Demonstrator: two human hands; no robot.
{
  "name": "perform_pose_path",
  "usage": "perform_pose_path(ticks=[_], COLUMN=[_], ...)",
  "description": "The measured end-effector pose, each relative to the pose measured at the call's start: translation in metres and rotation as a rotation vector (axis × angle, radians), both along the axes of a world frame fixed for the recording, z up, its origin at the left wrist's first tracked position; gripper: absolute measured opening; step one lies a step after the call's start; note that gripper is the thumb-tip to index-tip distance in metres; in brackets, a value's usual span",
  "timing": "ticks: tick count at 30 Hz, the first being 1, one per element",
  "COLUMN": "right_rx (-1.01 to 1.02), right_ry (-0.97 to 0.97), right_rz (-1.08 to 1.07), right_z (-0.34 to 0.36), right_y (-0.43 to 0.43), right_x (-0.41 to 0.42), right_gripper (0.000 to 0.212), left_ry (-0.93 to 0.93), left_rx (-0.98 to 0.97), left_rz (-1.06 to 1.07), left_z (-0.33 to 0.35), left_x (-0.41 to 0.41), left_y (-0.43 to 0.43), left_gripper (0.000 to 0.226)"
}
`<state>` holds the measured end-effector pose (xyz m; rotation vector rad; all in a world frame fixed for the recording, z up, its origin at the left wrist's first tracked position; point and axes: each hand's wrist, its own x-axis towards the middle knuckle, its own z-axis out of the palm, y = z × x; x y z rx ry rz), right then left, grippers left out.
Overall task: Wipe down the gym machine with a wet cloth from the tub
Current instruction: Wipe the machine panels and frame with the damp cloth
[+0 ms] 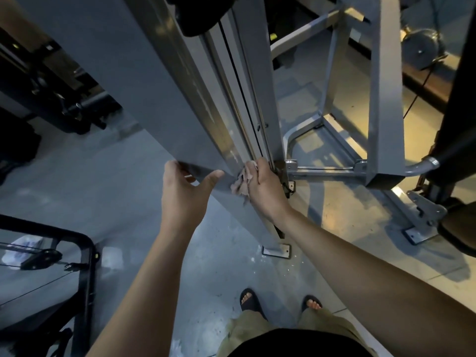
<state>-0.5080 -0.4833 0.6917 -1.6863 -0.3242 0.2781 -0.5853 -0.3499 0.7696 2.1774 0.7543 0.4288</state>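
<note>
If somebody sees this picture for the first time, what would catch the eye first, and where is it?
The tall grey column of the gym machine fills the centre of the view. Low on it, the right hand presses a crumpled cloth against its front, while the left hand holds the column's left edge. Two sandalled feet show near the bottom.

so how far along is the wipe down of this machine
Done: the cloth is fetched and in use. In hand: the right hand holds it against the grey upright, low down, while the left hand grips the upright's edge. Left: likely the side frame on the right; which surfaces are already wiped can't be told.
</note>
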Motion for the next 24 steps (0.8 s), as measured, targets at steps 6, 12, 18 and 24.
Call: perform_pose_path(ticks=[6,12,18,24], right_rx=[-0.041,-0.015,-0.08,-0.014], right_ry=[-0.098,-0.24,-0.181,-0.259], right_rz=[0.12,0.036,0.058,0.104], right_z=[-0.013,0.002,-0.001,0.012], right_y=[-0.013,-0.003,-0.003,-0.013], right_x=[-0.002,0.005,0.003,-0.005], right_gripper=[0.011,0.011,0.015,0.017], left_ry=[-0.002,0.019,0.017,0.042], left_rx=[-0.004,-0.006,0.007,0.01], left_rz=[-0.003,-0.02,-0.022,-0.028], left_z=[-0.001,0.003,0.005,0.004], left_x=[0.003,0.009,0.011,0.01], left_y=[0.004,0.01,0.011,0.01], left_gripper=[0.052,0.056,0.059,0.06])
